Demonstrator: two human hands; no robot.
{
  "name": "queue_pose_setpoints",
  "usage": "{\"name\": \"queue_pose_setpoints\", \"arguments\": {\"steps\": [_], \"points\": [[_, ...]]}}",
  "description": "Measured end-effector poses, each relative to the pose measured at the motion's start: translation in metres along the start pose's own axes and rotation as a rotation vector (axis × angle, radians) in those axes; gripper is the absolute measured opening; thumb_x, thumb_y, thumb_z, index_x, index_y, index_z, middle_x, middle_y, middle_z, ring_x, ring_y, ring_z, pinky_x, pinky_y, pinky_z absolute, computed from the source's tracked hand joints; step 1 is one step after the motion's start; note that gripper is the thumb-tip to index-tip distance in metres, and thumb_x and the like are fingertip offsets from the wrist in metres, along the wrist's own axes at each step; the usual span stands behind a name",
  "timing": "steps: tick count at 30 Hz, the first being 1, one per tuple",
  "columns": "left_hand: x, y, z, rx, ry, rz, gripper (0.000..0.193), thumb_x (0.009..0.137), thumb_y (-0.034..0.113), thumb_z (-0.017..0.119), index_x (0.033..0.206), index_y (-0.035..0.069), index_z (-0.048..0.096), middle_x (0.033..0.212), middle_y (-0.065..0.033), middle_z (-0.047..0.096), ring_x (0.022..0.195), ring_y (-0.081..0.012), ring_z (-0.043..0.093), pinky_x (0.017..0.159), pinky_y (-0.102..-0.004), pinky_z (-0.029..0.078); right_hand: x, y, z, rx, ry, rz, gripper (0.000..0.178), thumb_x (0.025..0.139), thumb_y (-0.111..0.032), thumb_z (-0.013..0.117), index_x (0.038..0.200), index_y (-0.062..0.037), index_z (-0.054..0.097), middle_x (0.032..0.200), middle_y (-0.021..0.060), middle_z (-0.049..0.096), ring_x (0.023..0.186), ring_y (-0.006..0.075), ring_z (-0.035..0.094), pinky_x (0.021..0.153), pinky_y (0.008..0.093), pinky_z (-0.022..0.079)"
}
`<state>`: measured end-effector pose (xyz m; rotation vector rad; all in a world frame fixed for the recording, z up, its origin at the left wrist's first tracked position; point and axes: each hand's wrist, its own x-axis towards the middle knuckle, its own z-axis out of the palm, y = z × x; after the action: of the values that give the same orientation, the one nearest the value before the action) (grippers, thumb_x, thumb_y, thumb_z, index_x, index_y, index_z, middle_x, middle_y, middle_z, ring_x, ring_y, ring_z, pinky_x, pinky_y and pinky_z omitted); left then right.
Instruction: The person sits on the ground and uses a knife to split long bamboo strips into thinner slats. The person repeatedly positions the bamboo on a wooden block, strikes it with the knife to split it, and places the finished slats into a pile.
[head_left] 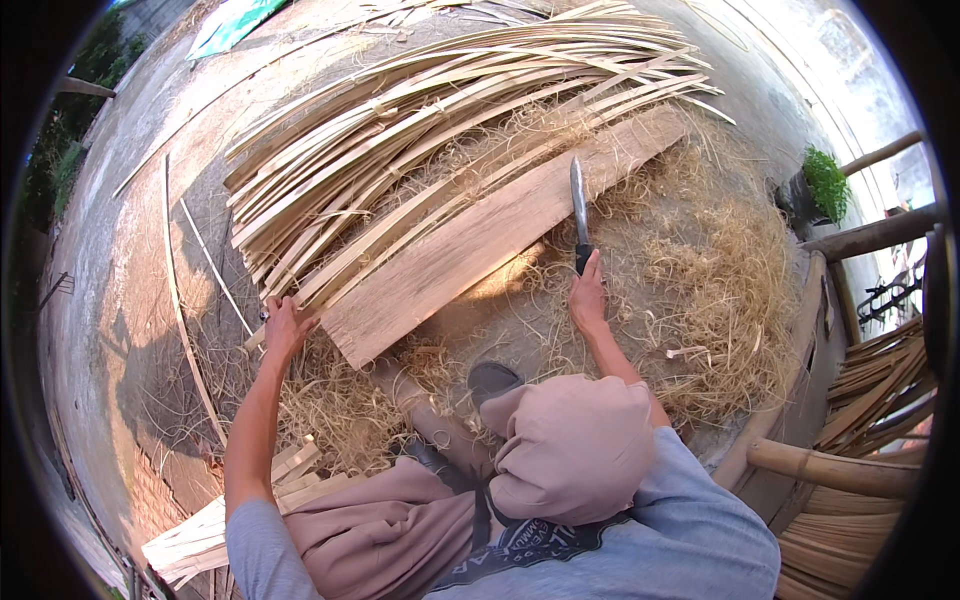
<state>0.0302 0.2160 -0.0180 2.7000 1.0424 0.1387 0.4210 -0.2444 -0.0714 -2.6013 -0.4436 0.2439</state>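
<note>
In my right hand (589, 297) is a knife (579, 205) with a dark handle, its long blade pointing away from me over the edge of a wide wooden board (490, 240). The board slants from near left to far right in front of my legs. My left hand (287, 326) is closed around the near end of a long, pale bamboo strip (372, 250), just left of the board's near end. This strip lies along the board's far side. Beyond it is a large pile of split bamboo strips (400, 125).
Curly shavings (725, 290) cover the ground to the right and around my feet. More strips (225, 525) lie at the lower left, and single strips (178, 290) on the left. A bamboo rack (835, 468) and a potted plant (824, 185) stand at right.
</note>
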Motion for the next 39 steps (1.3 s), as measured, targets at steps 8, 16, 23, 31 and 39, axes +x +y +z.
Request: {"name": "queue_pose_setpoints", "arguments": {"steps": [8, 16, 23, 31, 39], "points": [[0.009, -0.043, -0.019, -0.300, -0.082, -0.120, 0.030, 0.097, 0.032, 0.067, 0.100, 0.003, 0.058, 0.088, -0.0233, 0.069, 0.083, -0.0426, 0.066, 0.074, -0.0490, 0.050, 0.000, -0.012, 0.006, 0.130, 0.096, -0.096, 0.072, 0.098, -0.016, 0.061, 0.156, 0.0045, 0.024, 0.144, 0.0315, 0.048, 0.127, 0.0484, 0.054, 0.106, 0.0488, 0.048], [0.018, 0.038, -0.145, 0.183, 0.261, 0.025, 0.055, 0.084, 0.059, 0.078, 0.092, 0.005, 0.067, 0.082, -0.0148, 0.070, 0.080, -0.0326, 0.067, 0.074, -0.0458, 0.051, 0.058, 0.002, -0.071, 1.255, -0.379, 0.275, 0.033, 0.099, -0.030, 0.060, 0.116, -0.0034, 0.051, 0.095, 0.0137, 0.064, 0.067, 0.0210, 0.064, 0.066, 0.0379, 0.058], [0.002, 0.063, -0.168, -0.407, 0.119, -0.160, 0.045, 0.084, 0.039, 0.087, 0.105, 0.001, 0.073, 0.090, -0.0047, 0.073, 0.082, -0.0120, 0.066, 0.072, -0.0272, 0.049, 0.074, 0.037, -0.110, 1.530, 0.171, 0.458, 0.043, 0.105, -0.050, 0.056, 0.103, -0.0073, 0.048, 0.081, 0.0075, 0.058, 0.062, 0.0182, 0.062, 0.059, 0.0354, 0.058], [-0.153, 0.102, -0.017, -0.660, -0.285, -0.339, 0.042, 0.092, 0.040, 0.079, 0.113, 0.005, 0.076, 0.079, -0.0030, 0.071, 0.068, -0.0080, 0.061, 0.059, -0.0268, 0.047, 0.001, -0.054, -0.098, 0.245, 0.197, -0.088, 0.050, 0.100, -0.051, 0.062, 0.105, -0.0006, 0.065, 0.083, 0.0190, 0.068, 0.077, 0.0370, 0.068, 0.071, 0.0482, 0.052], [-0.141, 0.144, -0.020, -0.838, -0.774, -0.497, 0.046, 0.101, 0.047, 0.064, 0.085, 0.004, 0.066, 0.063, -0.0019, 0.058, 0.050, -0.0119, 0.054, 0.047, -0.0283, 0.044, 0.031, -0.061, -0.023, 0.102, -0.094, -0.106, 0.064, 0.102, -0.057, 0.052, 0.094, 0.0061, 0.065, 0.083, 0.0339, 0.067, 0.079, 0.0500, 0.067, 0.073, 0.0565, 0.052]]}}
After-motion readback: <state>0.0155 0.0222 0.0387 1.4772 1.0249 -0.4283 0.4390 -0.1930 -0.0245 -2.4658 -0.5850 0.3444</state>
